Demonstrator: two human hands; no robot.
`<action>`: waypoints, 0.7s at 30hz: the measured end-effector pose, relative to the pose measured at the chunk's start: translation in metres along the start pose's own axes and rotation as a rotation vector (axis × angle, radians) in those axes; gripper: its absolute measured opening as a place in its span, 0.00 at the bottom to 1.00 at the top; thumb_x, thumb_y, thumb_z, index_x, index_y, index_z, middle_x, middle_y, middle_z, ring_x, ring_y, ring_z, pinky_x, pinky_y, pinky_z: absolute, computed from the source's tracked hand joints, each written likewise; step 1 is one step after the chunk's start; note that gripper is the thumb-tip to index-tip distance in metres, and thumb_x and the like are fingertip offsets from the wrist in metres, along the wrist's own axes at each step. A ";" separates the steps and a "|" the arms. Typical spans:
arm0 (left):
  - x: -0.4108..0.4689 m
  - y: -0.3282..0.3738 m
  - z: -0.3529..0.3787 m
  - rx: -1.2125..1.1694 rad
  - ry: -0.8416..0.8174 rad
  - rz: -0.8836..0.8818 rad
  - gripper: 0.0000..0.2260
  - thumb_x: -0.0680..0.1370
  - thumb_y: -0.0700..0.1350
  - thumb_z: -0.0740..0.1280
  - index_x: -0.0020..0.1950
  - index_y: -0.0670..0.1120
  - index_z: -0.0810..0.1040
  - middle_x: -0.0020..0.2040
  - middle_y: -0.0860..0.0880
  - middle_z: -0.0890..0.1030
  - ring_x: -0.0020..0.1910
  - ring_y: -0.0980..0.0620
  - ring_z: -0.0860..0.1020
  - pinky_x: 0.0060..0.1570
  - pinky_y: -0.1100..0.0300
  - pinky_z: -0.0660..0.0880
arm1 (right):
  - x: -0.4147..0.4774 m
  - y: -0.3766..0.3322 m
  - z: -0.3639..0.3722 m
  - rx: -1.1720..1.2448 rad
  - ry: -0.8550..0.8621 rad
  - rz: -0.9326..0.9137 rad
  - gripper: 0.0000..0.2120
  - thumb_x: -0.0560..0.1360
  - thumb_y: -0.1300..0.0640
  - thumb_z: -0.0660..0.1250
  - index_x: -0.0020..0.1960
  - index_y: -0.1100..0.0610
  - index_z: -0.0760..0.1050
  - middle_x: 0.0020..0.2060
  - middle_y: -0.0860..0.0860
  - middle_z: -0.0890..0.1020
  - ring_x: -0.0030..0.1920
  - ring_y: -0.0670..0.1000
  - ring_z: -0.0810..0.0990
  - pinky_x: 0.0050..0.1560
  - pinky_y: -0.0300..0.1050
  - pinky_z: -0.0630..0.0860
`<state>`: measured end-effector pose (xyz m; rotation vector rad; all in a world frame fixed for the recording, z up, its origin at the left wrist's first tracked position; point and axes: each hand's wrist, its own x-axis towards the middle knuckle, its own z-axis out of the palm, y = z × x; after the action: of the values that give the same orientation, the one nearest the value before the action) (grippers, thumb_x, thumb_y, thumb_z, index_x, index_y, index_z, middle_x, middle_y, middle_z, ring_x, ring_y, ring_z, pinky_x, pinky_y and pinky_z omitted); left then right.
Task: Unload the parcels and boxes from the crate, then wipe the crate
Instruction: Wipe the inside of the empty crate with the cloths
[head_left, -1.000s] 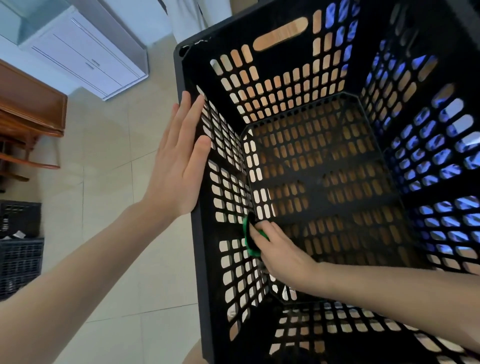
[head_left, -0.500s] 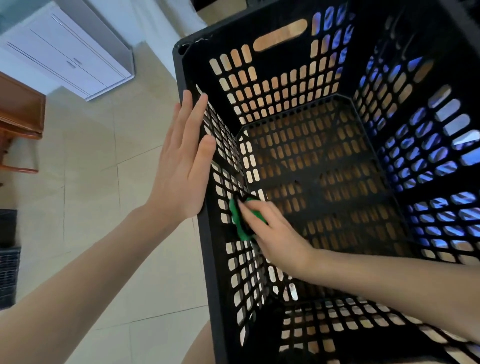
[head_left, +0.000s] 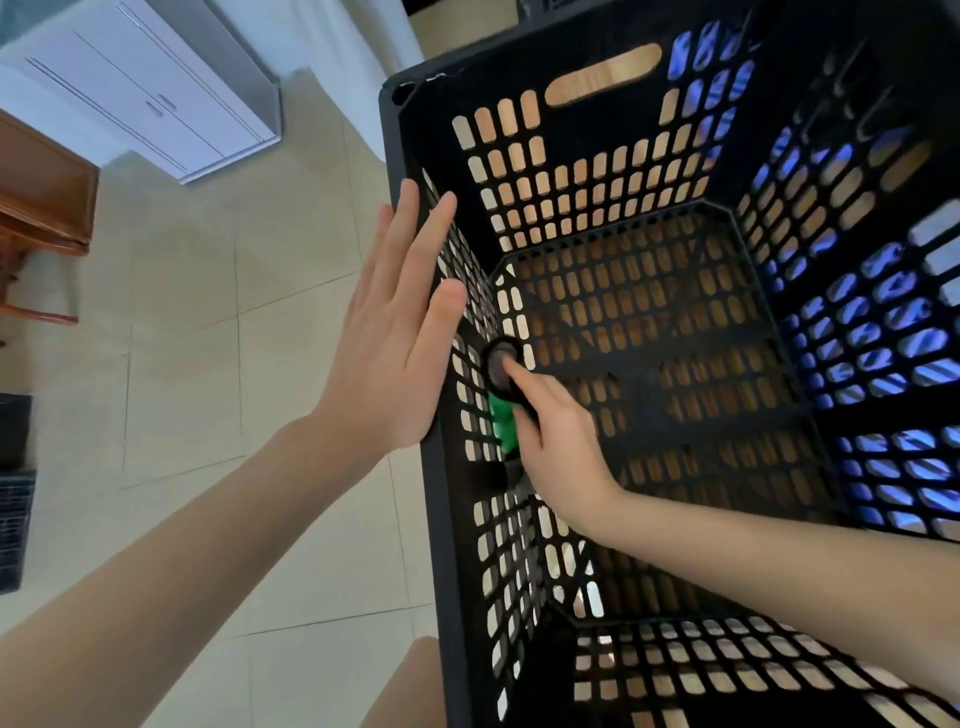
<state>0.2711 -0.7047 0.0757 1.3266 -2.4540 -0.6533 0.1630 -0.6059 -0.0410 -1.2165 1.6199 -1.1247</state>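
Far left, well apart from the work, stand a white cabinet (head_left: 156, 93), the corner of a brown wooden table (head_left: 41, 208) and, at the frame's edge, a dark slatted bin (head_left: 13, 499), all on a pale tiled floor (head_left: 208, 364). Next comes the left hand (head_left: 384, 343), flat and open, fingers straight and close together, palm pressed against the outside of the left wall of the black plastic crate (head_left: 415, 130); it grips nothing, and its purpose looks to be bracing, so the thin perforated wall does not flex or slide away under pressure from within. Directly opposite it, inside the crate, the right hand (head_left: 561, 447) presses a green cleaning pad (head_left: 503, 423) against the inner face of that same wall, fingers curled onto it and the index finger stretched forward to a dark rounded part at the pad's upper end, whose nature is too blurred to tell. The two hands sandwich the wall, which suits scrubbing a springy lattice. Further right, the crate's slotted floor and the far and right walls lie bare: no parcels or boxes show inside, so unloading appears finished and wiping is in hand, with the other walls and the floor probably yet to be covered.
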 end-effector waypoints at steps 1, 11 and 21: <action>0.000 0.000 0.000 0.000 -0.001 0.005 0.23 0.85 0.50 0.49 0.80 0.52 0.51 0.81 0.53 0.47 0.79 0.57 0.42 0.77 0.56 0.44 | -0.002 -0.013 -0.005 0.032 0.006 -0.094 0.25 0.77 0.70 0.60 0.73 0.57 0.66 0.59 0.49 0.74 0.59 0.42 0.72 0.65 0.32 0.67; 0.001 0.001 0.000 -0.022 -0.001 0.017 0.23 0.85 0.50 0.48 0.80 0.51 0.52 0.81 0.52 0.47 0.79 0.57 0.43 0.78 0.56 0.45 | 0.002 0.013 0.004 -0.324 -0.096 -0.301 0.44 0.69 0.77 0.63 0.78 0.52 0.50 0.65 0.52 0.64 0.60 0.53 0.68 0.66 0.47 0.69; 0.001 0.003 0.000 -0.004 -0.010 -0.004 0.23 0.85 0.51 0.48 0.80 0.53 0.52 0.81 0.55 0.47 0.78 0.60 0.42 0.76 0.63 0.43 | 0.006 0.048 0.011 -0.330 -0.317 0.223 0.33 0.77 0.68 0.58 0.78 0.54 0.50 0.64 0.52 0.68 0.60 0.52 0.70 0.64 0.45 0.69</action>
<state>0.2685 -0.7048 0.0774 1.3299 -2.4574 -0.6671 0.1595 -0.6065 -0.0899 -1.3059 1.6812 -0.5074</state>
